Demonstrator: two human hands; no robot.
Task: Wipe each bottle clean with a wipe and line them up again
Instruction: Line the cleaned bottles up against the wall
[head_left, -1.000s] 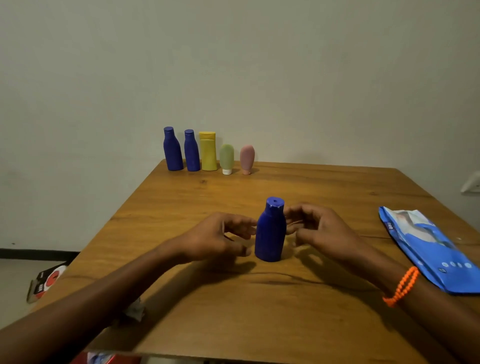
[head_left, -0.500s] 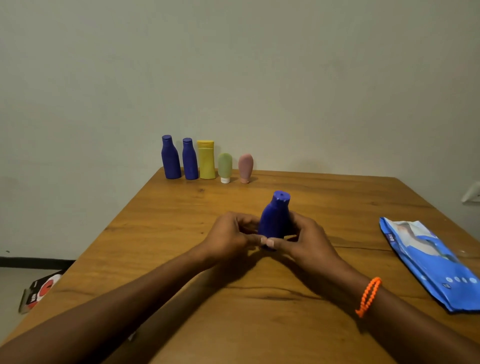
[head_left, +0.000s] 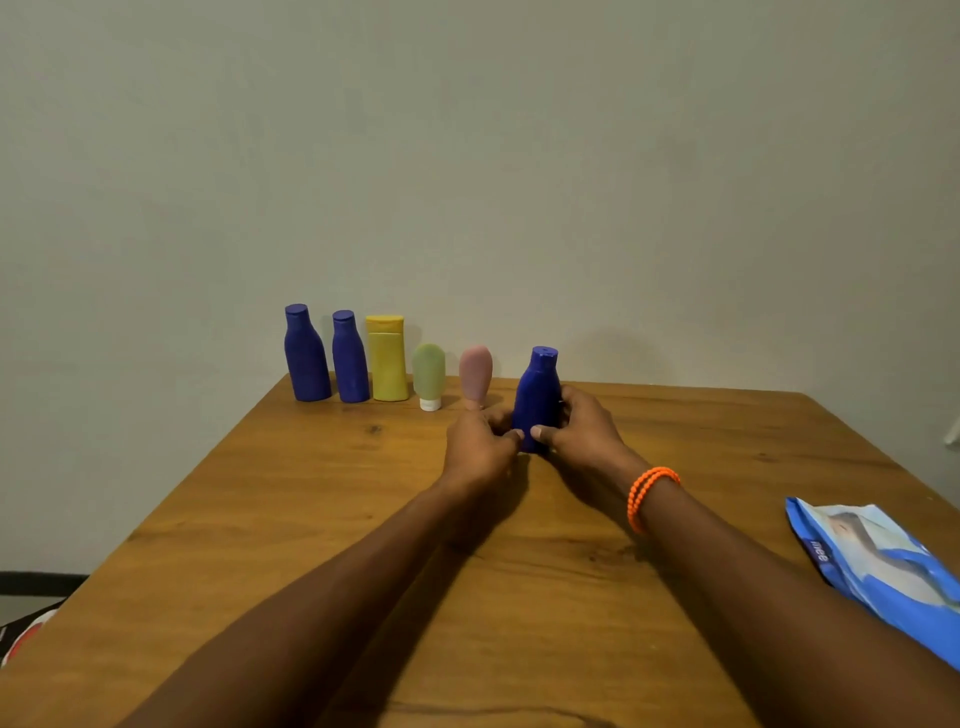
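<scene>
Hidden parts: the lower part of the held blue bottle (head_left: 537, 397) is covered by fingers, so I cannot tell if its base touches the desk (head_left: 311, 519). The foot of the pink tube (head_left: 475, 376) is behind the left hand (head_left: 480, 452).
Cut off: the blue wipes packet (head_left: 883, 566) goes out of view at the right edge; its print is hard to read.
Hands: both hands curl around the bottle. The left hand holds its lower left side; the right hand (head_left: 579, 431) wraps the right side, with the thumb on the front.
Held bottle: upright, near the far edge of the desk, just right of the pink tube.
Row at far edge: from the far left corner, a large blue bottle (head_left: 306, 356), a second blue bottle (head_left: 350, 358), a yellow bottle (head_left: 387, 358), a green tube (head_left: 428, 374) on its white cap, then the pink tube. All stand upright and closed.
Wrist: an orange bead bracelet (head_left: 649, 493) is on the right wrist.
Wipes packet: lies flat at the right edge of the desk, well apart from the hands.
</scene>
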